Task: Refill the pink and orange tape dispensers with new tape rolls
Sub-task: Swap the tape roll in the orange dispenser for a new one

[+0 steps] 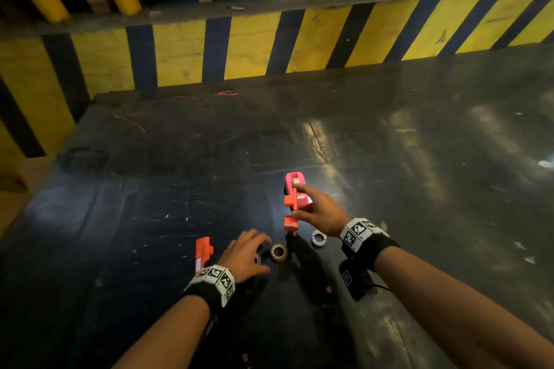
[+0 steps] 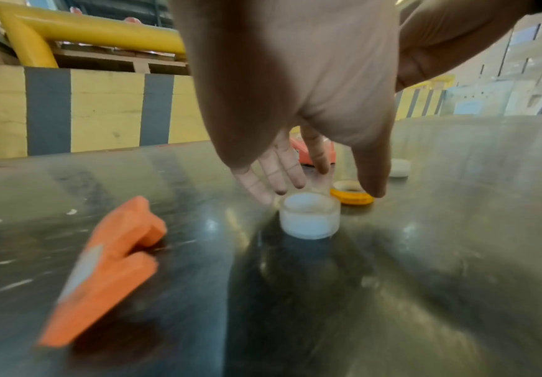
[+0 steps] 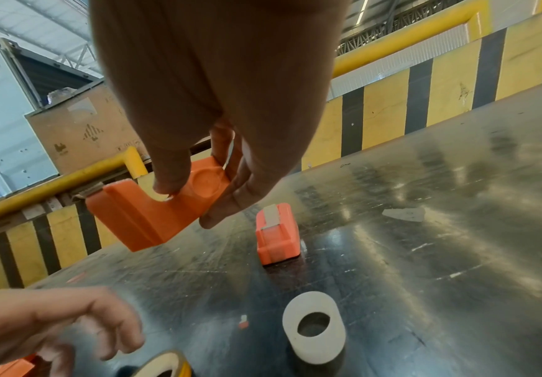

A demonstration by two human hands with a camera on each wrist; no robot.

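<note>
Orange piece at far left: an orange dispenser part (image 1: 204, 252) is lying flat on the dark tabletop (image 1: 389, 144), just beside your left wrist.
Left hand: your left hand (image 1: 245, 253) is hovering with fingers spread and relaxed, gripping nothing, over a white tape core (image 2: 309, 215) standing on the table.
Tape roll: a yellowish tape roll (image 1: 278, 252) is lying flat just right of your left fingertips, between your two hands.
Right hand: your right hand (image 1: 317, 210) is pinching an orange dispenser half (image 3: 163, 209), thumb on one side and fingers on the other, holding it off the table.
Pink dispenser: the pink dispenser (image 1: 295, 183) is sitting on the table just beyond your right fingers.
White core at right: a second white core (image 1: 318, 238) is lying under your right wrist.
</note>
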